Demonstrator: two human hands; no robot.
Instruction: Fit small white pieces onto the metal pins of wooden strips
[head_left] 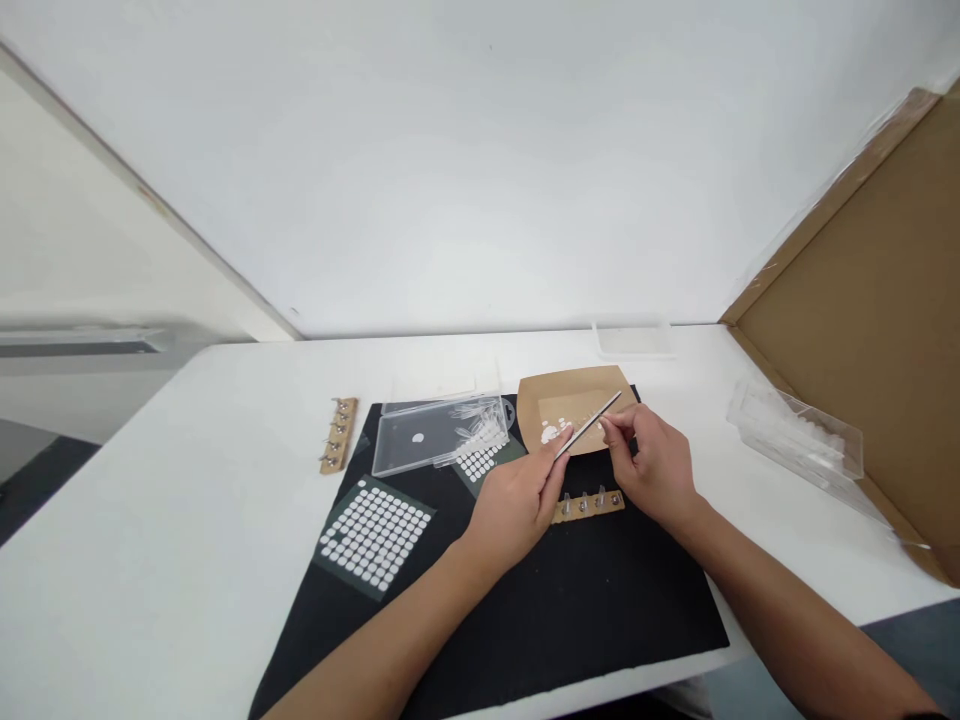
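Note:
My left hand [514, 500] is closed on one end of a thin, narrow strip [602, 410], dark along one edge and pale along the other, which slants up to the right. Close to the strip's middle, the fingers of my right hand [652, 455] are pinched together; whatever they hold is too small to make out. Both hands are over the near side of a shallow brown paper tray [574, 379] with small white pieces [550, 433] in it. Just below the hands lies a brown cardboard strip [592, 507] carrying several metal and clear clips, partly hidden by my left hand.
On the black mat [585, 620] lie a sheet of white dots [375, 538], a second dotted sheet [476, 463] and a clear box [405, 440] with clear pieces. Another clip strip [339, 437] sits left. Clear containers [802, 435] stand right, beside a cardboard wall [870, 330].

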